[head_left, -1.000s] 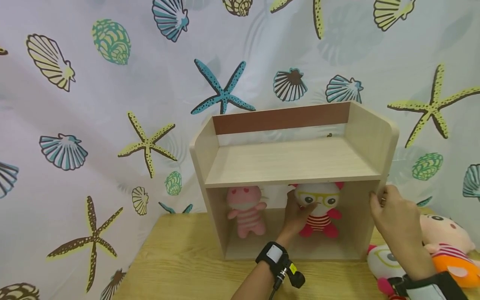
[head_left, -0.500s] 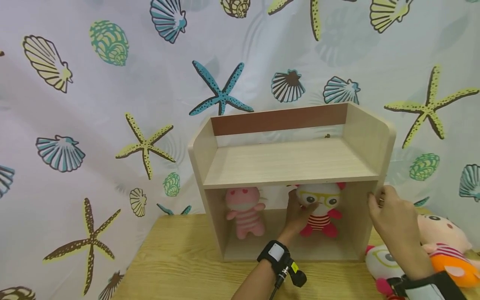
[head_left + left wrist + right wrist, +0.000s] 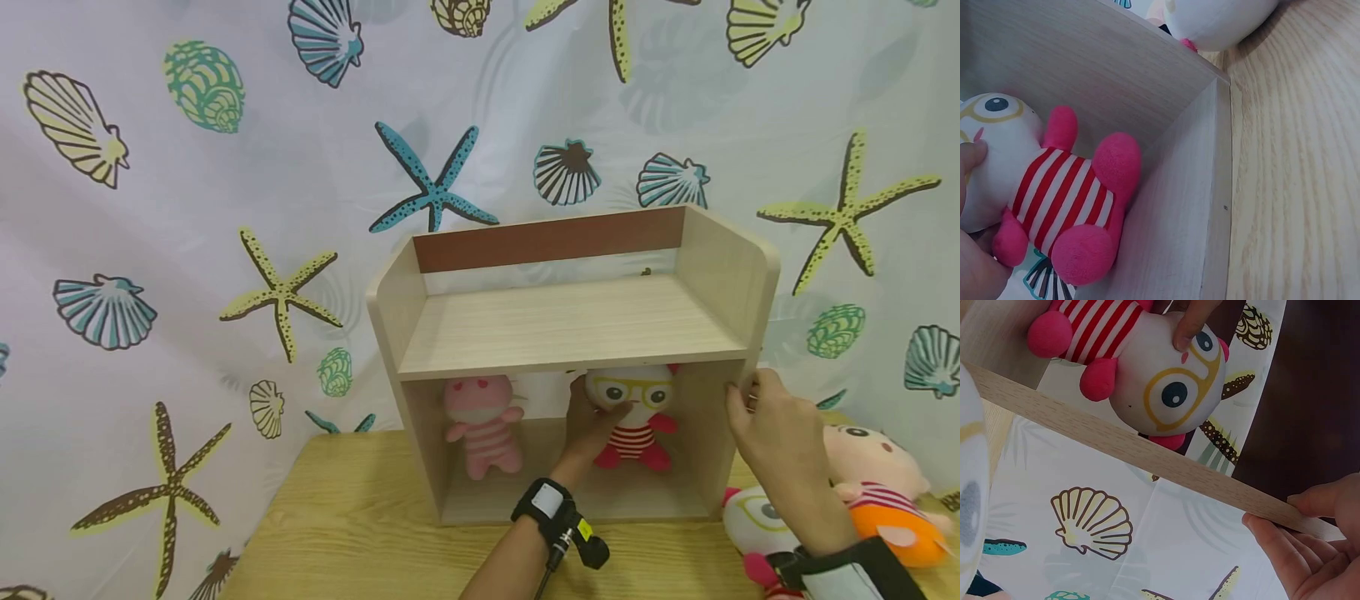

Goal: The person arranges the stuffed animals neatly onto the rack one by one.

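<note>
In the lower compartment of a pale wooden shelf, my left hand grips a plush doll by its white head, the thumb across its face. The doll has yellow glasses, a red-striped body and pink limbs. It stands upright near the right side panel. My right hand pinches the front edge of that panel, thumb on one side and fingers on the other. A pink striped plush with heart eyes stands at the left of the same compartment.
Right of the shelf, on the wooden table, lie a second plush with yellow glasses and a plush in orange pants. A shell-and-starfish patterned cloth hangs behind. A brown strip crosses the shelf's top back.
The head view has shifted slightly, so the shelf sits further left in it. Both hands keep their places, the left on the doll and the right on the side panel.
</note>
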Motion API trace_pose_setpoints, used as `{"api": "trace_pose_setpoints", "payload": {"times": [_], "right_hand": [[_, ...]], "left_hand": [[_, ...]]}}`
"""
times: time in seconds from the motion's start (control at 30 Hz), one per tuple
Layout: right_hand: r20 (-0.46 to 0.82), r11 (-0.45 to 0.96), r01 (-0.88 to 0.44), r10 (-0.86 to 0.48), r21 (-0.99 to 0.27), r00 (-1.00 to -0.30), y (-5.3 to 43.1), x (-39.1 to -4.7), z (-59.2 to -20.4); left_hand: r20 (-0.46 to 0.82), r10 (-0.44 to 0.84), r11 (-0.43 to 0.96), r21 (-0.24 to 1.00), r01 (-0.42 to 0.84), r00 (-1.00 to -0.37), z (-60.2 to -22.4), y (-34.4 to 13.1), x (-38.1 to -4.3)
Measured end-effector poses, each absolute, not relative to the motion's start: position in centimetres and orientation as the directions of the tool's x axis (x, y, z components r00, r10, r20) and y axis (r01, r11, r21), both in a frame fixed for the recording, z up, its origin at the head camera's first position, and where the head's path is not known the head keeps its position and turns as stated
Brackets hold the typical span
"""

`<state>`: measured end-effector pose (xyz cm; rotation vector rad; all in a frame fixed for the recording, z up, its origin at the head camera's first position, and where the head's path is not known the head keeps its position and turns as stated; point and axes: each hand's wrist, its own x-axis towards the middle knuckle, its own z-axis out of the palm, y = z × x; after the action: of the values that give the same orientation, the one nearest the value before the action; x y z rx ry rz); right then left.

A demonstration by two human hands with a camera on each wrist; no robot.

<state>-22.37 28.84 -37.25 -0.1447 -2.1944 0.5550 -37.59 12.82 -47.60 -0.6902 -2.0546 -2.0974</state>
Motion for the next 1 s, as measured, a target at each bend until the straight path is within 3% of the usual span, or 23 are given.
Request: {"api": "trace_pose_setpoints", "payload": {"times": [0.43, 0.7, 1.0], "right_hand": [[0.716, 0.891, -0.091, 0.292, -0.444, -0.634, 28.8, -22.3, -37.2], [0.725, 0.894, -0.098, 0.286, -0.438, -0.627, 28.6, -22.3, -37.5], [0.727, 0.894, -0.104, 0.281, -0.435, -0.626, 28.8, -22.2, -37.3]], "left_hand": [[0.405, 0.197, -0.065, 0.914, 0.401, -0.893, -47.6, 13.0, -37.8], [0.314, 0.175, 0.015, 0.947, 0.322, -0.933, -48.1, 12.6, -37.6], [0.355, 0.182, 0.029, 0.930, 0.366, -0.917, -48.1, 11.5, -37.5]]}}
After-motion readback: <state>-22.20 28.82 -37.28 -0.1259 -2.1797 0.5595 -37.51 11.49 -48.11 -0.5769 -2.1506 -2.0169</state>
